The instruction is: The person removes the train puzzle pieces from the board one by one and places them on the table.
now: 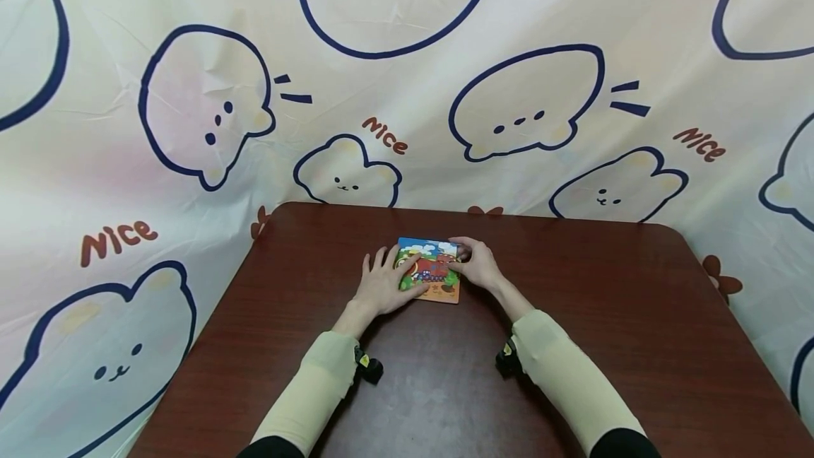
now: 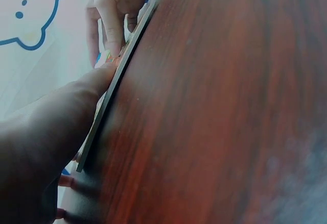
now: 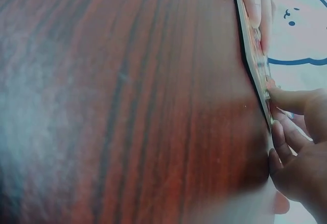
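A small flat puzzle board (image 1: 439,292) lies on the table, printed with blue sky, white clouds, a red train-like picture and an orange lower strip. My left hand (image 1: 384,287) rests over its left side with fingers spread, the thumb reaching across the lower part of the picture. At the upper right corner, my right hand (image 1: 480,263) grips the board's edge, thumb on the printed face and fingers curved round the side. From the right wrist, the board (image 3: 250,63) shows edge-on, with the right hand (image 3: 301,142) at its near end. Part of the picture is hidden under both hands.
The dark brown wooden table (image 1: 432,401) has rounded far corners. Behind and beside it hangs a pale cloth (image 1: 420,97) with blue-outlined cartoon animals and "Nice" lettering. Small black wrist cameras (image 1: 369,367) sit at both cuffs.
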Tool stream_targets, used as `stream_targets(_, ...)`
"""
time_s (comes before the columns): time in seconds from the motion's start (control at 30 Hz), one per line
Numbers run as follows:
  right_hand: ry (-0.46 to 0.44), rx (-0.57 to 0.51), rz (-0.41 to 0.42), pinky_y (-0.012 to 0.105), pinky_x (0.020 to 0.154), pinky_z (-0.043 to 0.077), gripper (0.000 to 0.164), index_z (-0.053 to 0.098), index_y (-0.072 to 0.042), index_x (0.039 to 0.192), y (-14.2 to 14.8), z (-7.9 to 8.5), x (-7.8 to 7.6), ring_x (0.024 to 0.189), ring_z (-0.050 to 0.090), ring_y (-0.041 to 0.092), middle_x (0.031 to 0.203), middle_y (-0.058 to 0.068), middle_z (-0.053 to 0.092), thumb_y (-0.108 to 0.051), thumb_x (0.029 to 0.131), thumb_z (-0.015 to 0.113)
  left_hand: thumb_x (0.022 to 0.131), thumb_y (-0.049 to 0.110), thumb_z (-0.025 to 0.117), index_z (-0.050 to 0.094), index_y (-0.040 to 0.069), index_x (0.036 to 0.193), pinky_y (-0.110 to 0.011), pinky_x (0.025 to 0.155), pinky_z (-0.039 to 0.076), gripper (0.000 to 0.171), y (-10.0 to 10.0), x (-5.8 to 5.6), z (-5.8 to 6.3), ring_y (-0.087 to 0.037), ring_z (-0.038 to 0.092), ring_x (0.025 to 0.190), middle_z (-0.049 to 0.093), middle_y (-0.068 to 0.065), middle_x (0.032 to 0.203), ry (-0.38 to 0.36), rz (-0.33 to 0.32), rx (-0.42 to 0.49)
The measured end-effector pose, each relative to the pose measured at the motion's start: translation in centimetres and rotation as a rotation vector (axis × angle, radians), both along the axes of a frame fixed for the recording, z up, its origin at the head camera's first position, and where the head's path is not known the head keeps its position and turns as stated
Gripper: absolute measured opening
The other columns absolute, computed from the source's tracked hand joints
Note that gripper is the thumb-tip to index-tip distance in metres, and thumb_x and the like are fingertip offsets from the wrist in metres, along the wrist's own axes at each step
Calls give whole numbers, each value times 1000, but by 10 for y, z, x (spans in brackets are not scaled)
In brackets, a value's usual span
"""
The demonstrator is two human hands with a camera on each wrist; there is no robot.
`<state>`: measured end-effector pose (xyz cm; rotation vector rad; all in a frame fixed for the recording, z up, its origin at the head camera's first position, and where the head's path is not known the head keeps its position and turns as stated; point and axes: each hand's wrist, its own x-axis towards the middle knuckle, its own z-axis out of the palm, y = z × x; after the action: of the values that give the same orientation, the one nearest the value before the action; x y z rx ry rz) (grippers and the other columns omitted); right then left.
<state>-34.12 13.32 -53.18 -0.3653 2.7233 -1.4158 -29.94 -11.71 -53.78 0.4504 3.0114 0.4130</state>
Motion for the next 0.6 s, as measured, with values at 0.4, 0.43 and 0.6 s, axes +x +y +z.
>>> stream_targets(0.4, 0, -54, 12, 39, 89, 57, 52, 66, 2, 148, 5, -2, -2, 97, 68, 26, 109, 21, 75, -2, 98, 81, 103, 77, 55, 40, 40, 171, -73, 135, 16, 79, 0, -1, 0, -45, 24, 168, 26, -15, 183, 1, 2, 12)
stream_targets(0.43, 1, -57, 9, 38, 89, 56, 52, 66, 1, 148, 5, -3, -2, 97, 67, 25, 108, 21, 75, -2, 98, 81, 103, 77, 55, 40, 39, 171, -73, 135, 17, 79, 0, -1, 0, -45, 25, 168, 27, -15, 183, 1, 3, 11)
stream_targets(0.6, 11, -59, -4, 36, 88, 54, 52, 66, 0, 148, 6, -4, -1, 94, 66, 24, 107, 20, 77, -2, 98, 81, 102, 77, 55, 40, 40, 171, -73, 135, 16, 80, 0, -1, -1, -45, 24, 168, 26, -14, 183, 2, 5, 8)
